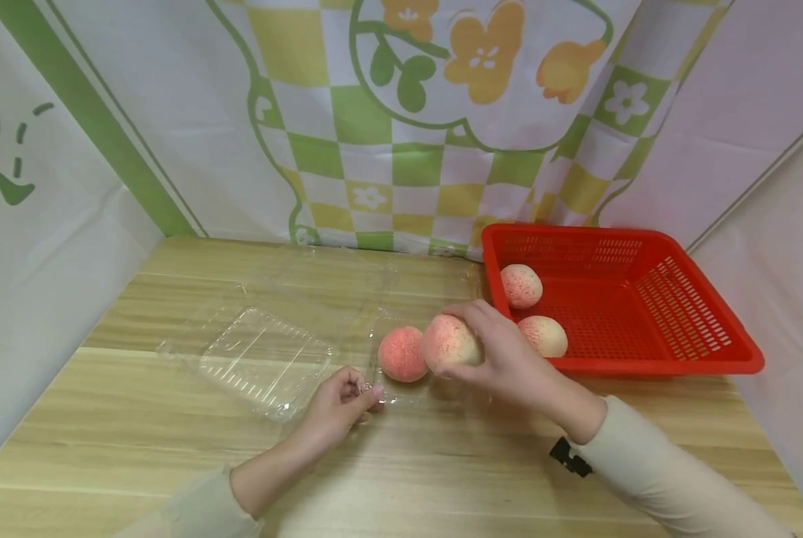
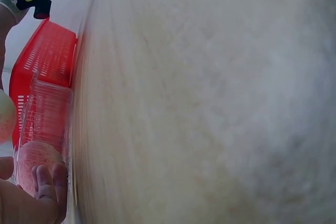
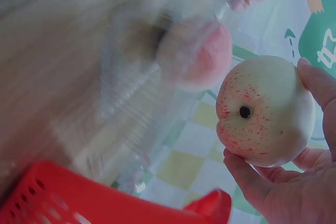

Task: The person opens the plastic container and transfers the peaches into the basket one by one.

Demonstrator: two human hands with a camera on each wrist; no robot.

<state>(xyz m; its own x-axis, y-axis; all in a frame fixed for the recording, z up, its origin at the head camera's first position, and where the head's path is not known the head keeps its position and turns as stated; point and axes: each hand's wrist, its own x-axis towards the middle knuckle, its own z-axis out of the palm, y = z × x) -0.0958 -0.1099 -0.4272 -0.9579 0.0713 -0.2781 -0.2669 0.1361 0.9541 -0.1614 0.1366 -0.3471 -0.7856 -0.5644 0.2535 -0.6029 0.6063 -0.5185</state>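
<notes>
A pink and cream peach (image 1: 450, 344) is gripped in my right hand (image 1: 505, 355), above the right part of a clear plastic clamshell box (image 1: 267, 359). The right wrist view shows this peach (image 3: 265, 111) between thumb and fingers, with a dark hole at its stem end. A pinker peach (image 1: 403, 354) sits inside the box, just left of the held one. My left hand (image 1: 339, 403) pinches the box's near edge beside that peach. In the left wrist view, the left hand (image 2: 37, 198) is at the box wall, partly cut off by the frame.
A red plastic basket (image 1: 644, 366) stands at the right on the wooden table (image 1: 139, 448). Two more peaches, one at the back (image 1: 521, 286) and one nearer (image 1: 543, 336), lie at its left side. The open box lid extends left. A patterned curtain (image 1: 415, 164) hangs behind the table.
</notes>
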